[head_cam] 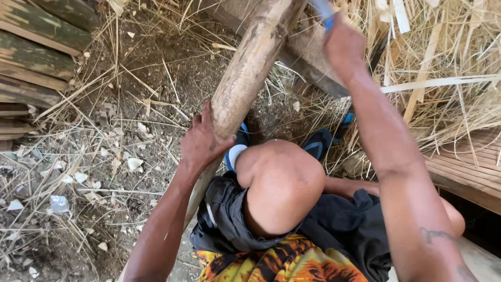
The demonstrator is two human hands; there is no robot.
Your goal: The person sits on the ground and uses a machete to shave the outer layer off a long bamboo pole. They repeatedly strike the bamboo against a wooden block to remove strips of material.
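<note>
Bamboo pole [249,68], rough and round, gripped at an angle.
Left hand [202,142] wraps it; right hand [342,44] clasps a blue-handled tool [323,10].

Looking down at a seated person's bare knee [282,183] and dark shorts [334,224]. The left hand [204,141] wraps around a thick, weathered bamboo pole [249,68] that slants from the near left up to the far middle. The right hand [342,44], raised at the far right, is closed on a blue-handled tool [324,11], mostly out of frame. Dry straw [449,62] lies to the right, and bare earth [130,104] with pale chips to the left.
</note>
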